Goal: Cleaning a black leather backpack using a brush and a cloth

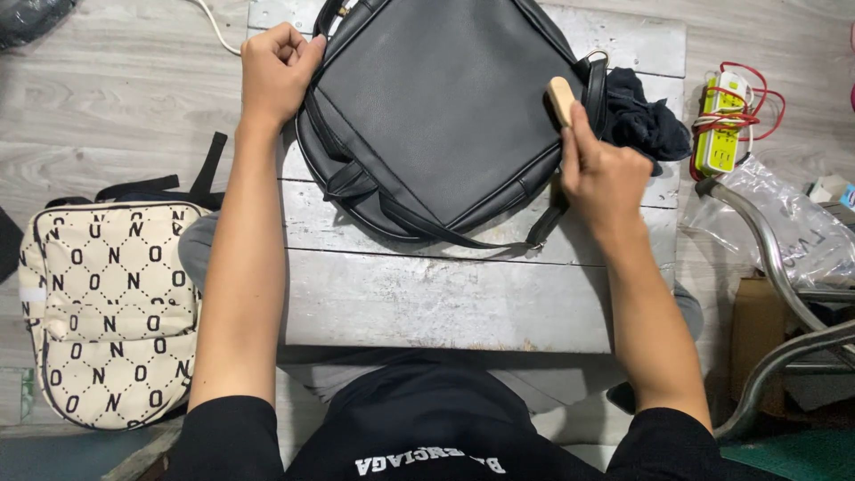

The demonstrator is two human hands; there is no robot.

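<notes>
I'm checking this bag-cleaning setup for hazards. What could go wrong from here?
1. The black bag overhangs the small wooden table near the left hand; if that grip loosens, brushing might push it off.
2. The right hand works the wooden brush close to the metal ring, so it may snag.
3. The dark cloth lies at the table's edge above the power strip and could slide onto it.

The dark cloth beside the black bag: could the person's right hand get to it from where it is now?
Probably yes. The right hand holds a wooden brush at the black bag's right edge, and the dark cloth lies just beyond on the table, uncovered. It would have to put the brush down first.
</notes>
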